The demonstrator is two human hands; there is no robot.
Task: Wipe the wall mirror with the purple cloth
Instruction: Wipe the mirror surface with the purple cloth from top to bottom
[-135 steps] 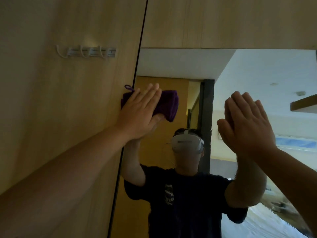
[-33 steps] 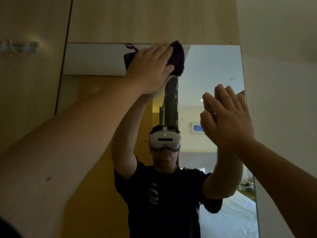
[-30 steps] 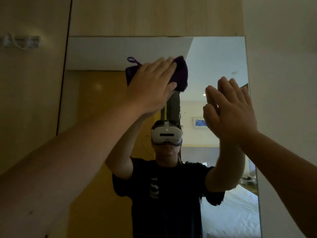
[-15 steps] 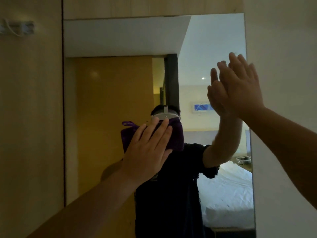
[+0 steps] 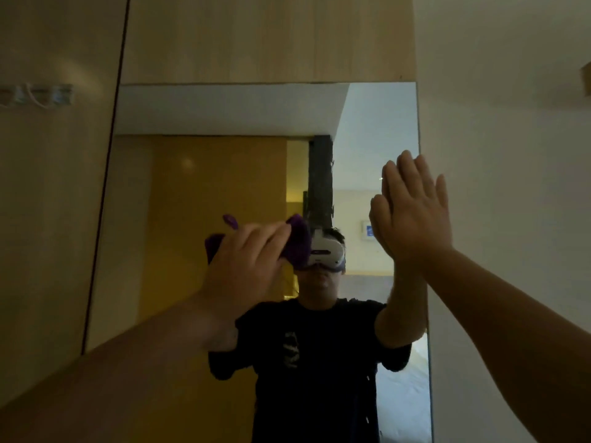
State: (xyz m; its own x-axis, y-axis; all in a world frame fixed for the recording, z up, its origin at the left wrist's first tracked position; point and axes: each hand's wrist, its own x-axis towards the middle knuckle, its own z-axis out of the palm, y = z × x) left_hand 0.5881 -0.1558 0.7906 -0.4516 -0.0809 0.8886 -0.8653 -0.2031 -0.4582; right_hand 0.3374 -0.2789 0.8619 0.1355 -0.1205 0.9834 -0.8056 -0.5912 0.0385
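Observation:
The wall mirror (image 5: 198,193) is a tall pane set between a wooden panel and a pale wall, and it reflects me and the room behind. My left hand (image 5: 246,266) presses the purple cloth (image 5: 299,243) flat against the glass near the mirror's middle; most of the cloth is hidden under my fingers, and a small loop sticks out at its upper left. My right hand (image 5: 412,215) lies flat and open against the glass at the mirror's right edge, holding nothing.
A wooden panel (image 5: 48,219) with a row of small hooks (image 5: 35,94) runs along the mirror's left side. More wood panelling (image 5: 265,36) sits above it. A pale wall (image 5: 505,155) lies to the right.
My left hand carried the cloth from the mirror's top down its middle, then slightly back up and left. My right hand stayed flat at the right edge. My view has tilted upward.

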